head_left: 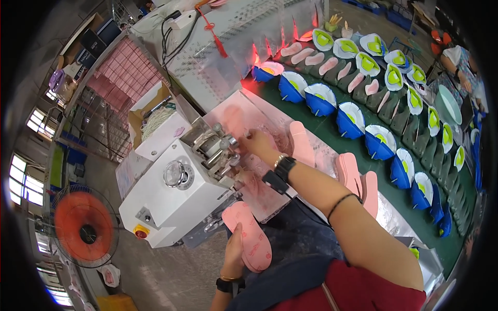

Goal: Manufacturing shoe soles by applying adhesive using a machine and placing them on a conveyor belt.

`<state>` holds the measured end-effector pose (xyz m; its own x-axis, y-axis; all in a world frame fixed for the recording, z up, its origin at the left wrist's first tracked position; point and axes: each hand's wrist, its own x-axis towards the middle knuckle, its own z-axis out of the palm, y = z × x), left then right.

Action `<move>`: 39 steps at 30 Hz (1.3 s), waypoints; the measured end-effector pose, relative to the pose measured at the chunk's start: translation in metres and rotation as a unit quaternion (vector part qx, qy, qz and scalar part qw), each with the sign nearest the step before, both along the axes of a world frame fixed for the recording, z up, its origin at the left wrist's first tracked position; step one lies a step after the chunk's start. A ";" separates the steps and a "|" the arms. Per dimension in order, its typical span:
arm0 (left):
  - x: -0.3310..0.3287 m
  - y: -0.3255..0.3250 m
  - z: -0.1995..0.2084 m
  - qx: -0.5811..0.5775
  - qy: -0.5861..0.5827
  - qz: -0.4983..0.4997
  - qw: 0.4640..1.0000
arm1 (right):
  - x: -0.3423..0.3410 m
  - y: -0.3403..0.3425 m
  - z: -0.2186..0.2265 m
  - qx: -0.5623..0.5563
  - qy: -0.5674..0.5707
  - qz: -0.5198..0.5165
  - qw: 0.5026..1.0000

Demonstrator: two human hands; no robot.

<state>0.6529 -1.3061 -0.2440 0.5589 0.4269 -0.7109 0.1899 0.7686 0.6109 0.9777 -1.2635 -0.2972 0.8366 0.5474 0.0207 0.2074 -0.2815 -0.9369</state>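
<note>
My left hand [234, 255] is closed round pink insoles [251, 236], its thumb lying on the printed top face, low in front of my body. My right hand [258, 144] is at the metal working head [215, 147] of a white bench machine [174, 194], fingers curled inward beside its rollers. Whatever those fingers pinch is hidden or too blurred to make out. A blurred pink shape [233, 118] lies on the dusty worktop just beyond that hand. Stacks of pink insoles [348, 173] rest on the worktop right of my right forearm.
A green conveyor [332, 124] at the right carries blue-and-white shoe uppers [337, 98], dark foot-shaped forms and pink insoles. An open cardboard box [150, 116] with cords stands behind the machine. A red-bladed fan [85, 228] is at the left. Another person [463, 78] is at the far right.
</note>
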 end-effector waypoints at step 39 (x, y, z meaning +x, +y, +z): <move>0.069 -0.032 -0.017 0.096 -0.128 -0.239 0.958 | -0.076 -0.275 0.032 0.048 -0.029 0.093 0.994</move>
<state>0.7221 -1.3386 -0.2612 0.8692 0.1875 -0.4575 0.3169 0.4992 0.8065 0.9014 -1.5387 -0.2653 0.7174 0.6854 0.1247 0.3014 -0.1439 -0.9426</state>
